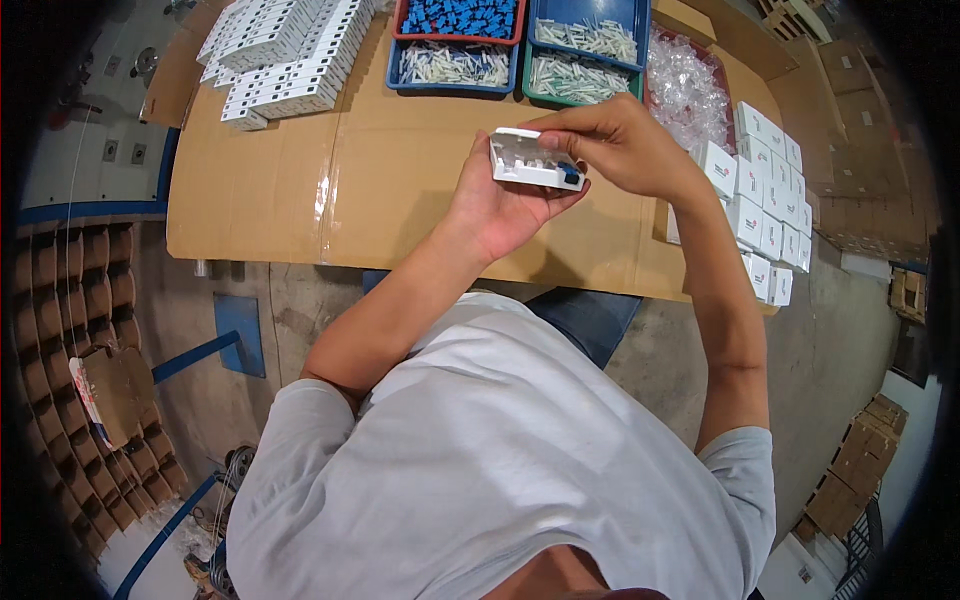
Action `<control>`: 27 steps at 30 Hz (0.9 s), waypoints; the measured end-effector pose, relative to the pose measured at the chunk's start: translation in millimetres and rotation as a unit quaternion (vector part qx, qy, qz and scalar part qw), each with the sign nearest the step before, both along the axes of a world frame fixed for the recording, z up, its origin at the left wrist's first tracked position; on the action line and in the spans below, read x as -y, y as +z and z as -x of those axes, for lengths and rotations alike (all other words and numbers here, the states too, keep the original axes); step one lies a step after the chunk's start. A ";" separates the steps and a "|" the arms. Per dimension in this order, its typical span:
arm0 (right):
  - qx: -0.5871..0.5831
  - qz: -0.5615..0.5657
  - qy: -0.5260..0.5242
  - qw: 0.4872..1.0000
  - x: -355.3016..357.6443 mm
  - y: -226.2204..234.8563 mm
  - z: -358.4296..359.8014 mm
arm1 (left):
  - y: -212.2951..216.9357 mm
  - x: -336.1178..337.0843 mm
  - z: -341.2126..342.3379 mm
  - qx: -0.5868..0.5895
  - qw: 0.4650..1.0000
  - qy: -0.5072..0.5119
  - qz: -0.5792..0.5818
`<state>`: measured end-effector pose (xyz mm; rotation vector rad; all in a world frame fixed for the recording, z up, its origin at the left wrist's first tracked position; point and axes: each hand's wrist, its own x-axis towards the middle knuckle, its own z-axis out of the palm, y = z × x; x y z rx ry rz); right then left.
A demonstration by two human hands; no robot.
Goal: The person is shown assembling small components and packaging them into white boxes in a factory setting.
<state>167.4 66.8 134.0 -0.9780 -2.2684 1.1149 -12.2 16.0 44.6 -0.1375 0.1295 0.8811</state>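
Observation:
A small white box [538,178], its lid raised, rests in my left hand [488,205], whose fingers wrap under and around it. Inside lie small white pieces and, at the right end, a dark blue piece [570,173]. My right hand [625,145] reaches over from the right, with thumb and forefinger closed at the upper edge of the box's lid. Whether a small part is also between those fingertips is hidden. Both hands are above the cardboard-covered table [420,165].
Long white cartons [285,60] are stacked at the far left. Trays of blue parts [460,18] and white pieces [453,65] stand at the back, beside a red tray of clear plastic bags [688,90]. Small white boxes [765,190] are piled at the right edge.

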 end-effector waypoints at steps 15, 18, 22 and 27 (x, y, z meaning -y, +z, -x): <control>-0.019 0.045 0.019 0.999 -5.2 -3.1 -5.9 | 0.0 0.5 -0.4 0.013 1.000 -0.010 0.004; -0.011 0.051 0.016 0.999 -5.1 -1.8 -5.2 | 1.4 1.5 -0.3 0.005 1.000 0.000 -0.006; -0.028 0.017 0.031 0.999 -5.3 -3.8 -6.1 | 18.5 2.5 -1.1 -0.041 0.998 0.024 0.044; -0.022 0.011 0.023 0.999 -5.9 -6.3 -6.4 | 15.0 1.4 -2.0 -0.112 0.992 0.031 0.052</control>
